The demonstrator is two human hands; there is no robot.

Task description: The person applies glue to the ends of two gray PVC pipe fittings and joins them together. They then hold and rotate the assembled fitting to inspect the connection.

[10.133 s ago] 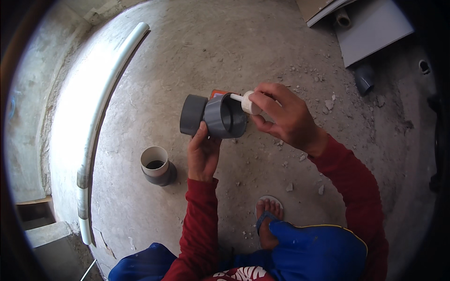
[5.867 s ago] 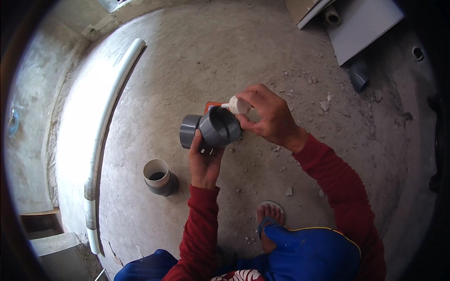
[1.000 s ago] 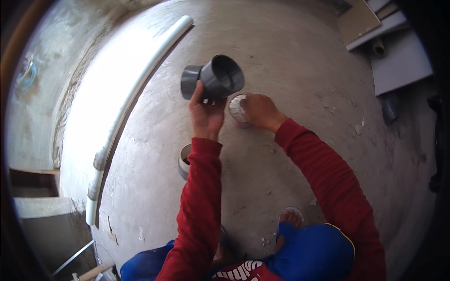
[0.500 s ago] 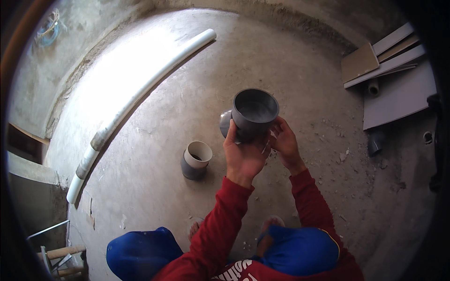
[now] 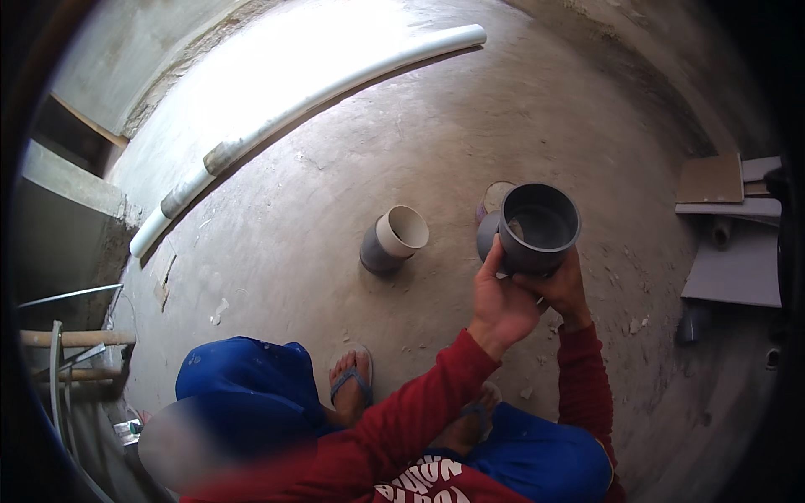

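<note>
Gripping grey fitting (image 5: 541, 220) w/ L hand (image 5: 506, 306) & R hand (image 5: 565, 289); grey-white pipe pc. (image 5: 391, 240) stands left, white pipe (image 5: 312, 104) lies far left.

The 2 forearms (image 5: 587, 390) reach forward, left hand (image 5: 505, 307) palm-up with thumb raised, right hand (image 5: 565, 287) curled alongside.

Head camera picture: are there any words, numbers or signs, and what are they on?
Red shirt: big white letters on the front, which I won't copy out.
Grey pipe fitting: no writing that I can make out.
Round can partly behind it: any print is too small and blurred to read.
</note>
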